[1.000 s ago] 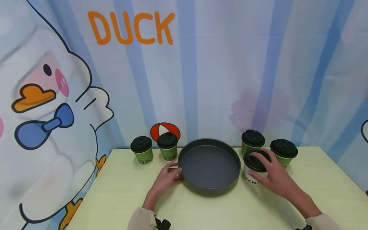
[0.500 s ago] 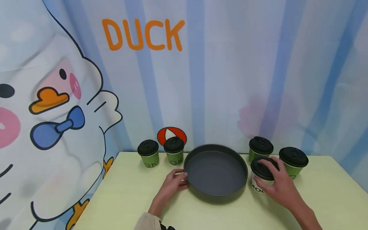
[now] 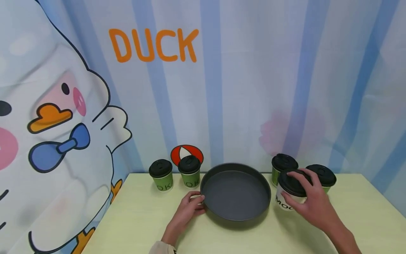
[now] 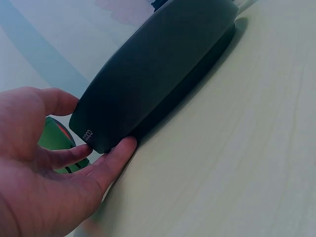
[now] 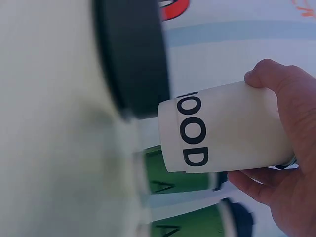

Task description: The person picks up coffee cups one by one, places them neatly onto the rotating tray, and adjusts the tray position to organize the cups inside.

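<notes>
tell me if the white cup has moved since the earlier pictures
Yes, slightly up: in the head view, the white cup appears higher against the table's back edge.

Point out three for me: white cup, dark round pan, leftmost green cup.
White cup [image 5: 234,127]: right wrist view, on the bare white side, mid-body.
Dark round pan [image 3: 235,193]: head view, on the inside floor, near its middle.
Leftmost green cup [image 3: 163,181]: head view, on the upper green side.

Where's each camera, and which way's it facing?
Head: on the head, looking forward and down at the pan, left hand and right hand.
Left wrist: on that wrist, facing the pan's side; left hand shows.
Right wrist: on that wrist, facing the white cup; right hand shows.
The head view shows that cup too.
</notes>
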{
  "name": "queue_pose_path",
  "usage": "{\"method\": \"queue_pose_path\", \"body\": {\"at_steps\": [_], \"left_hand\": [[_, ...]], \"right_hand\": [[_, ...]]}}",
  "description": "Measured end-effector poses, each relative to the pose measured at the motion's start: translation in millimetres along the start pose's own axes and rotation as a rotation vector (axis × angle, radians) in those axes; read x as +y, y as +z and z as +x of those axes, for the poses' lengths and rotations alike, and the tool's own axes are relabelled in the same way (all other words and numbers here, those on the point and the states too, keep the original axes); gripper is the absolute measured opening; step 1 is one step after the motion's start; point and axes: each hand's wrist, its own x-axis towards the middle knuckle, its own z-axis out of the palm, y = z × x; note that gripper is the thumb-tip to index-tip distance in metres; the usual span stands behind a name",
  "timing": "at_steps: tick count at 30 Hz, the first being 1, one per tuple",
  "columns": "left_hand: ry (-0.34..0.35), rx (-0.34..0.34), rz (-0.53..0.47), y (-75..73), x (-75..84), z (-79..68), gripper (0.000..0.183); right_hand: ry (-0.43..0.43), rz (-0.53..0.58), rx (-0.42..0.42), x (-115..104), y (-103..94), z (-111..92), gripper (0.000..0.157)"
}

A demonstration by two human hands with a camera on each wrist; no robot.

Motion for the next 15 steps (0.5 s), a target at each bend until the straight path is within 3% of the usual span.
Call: {"method": "queue_pose_path", "body": {"at_steps": [6,15], "left_hand": [[0.009,0.016,0.000,-1.4,-1.5,-0.3,0.058],[0.001,0.023,0.009,1.9,-1.5,-0.1,0.057]], "right_hand": [[-0.025,0.077,0.040,-39,-14.2,15,0.072],[-0.081,0.252,-0.104,-85,32.0,26,0.064]]}}
